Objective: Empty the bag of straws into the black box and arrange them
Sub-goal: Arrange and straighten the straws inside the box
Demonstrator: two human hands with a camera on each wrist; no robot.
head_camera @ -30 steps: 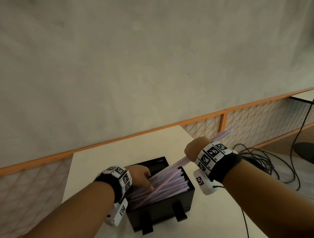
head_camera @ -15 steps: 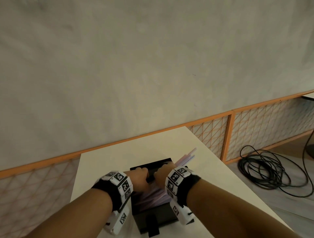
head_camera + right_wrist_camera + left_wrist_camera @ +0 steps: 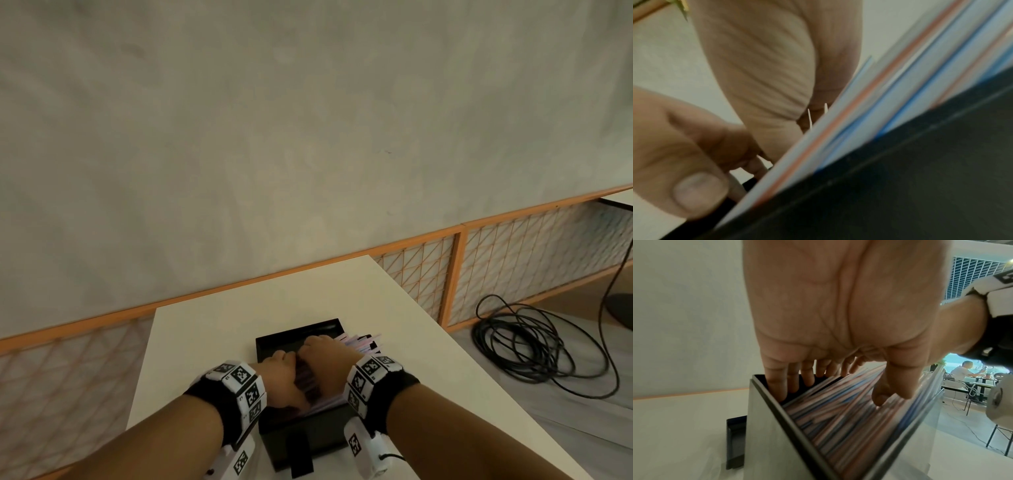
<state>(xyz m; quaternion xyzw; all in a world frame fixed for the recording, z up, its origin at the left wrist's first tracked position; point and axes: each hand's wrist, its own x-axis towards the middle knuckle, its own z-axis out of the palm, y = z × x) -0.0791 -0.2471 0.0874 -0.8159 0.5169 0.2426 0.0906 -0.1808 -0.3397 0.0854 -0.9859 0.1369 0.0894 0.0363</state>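
Observation:
The black box stands on the white table, filled with pink, blue and white straws whose ends poke over its far right corner. Both hands are inside it, side by side. My left hand reaches down along the box wall, fingers fairly straight between wall and straws, thumb resting on top of them. My right hand lies flat over the pile, pressing it down. In the right wrist view the straws and the box side are close and blurred. No bag is in view.
The white table ends just right of the box. Two black tabs stick out at the box's near side. A coil of black cable lies on the floor to the right, by an orange-framed mesh fence.
My right hand, which held a bundle of straws raised to the right, has come down into the box beside the left hand. The straws now lie lower in the box.

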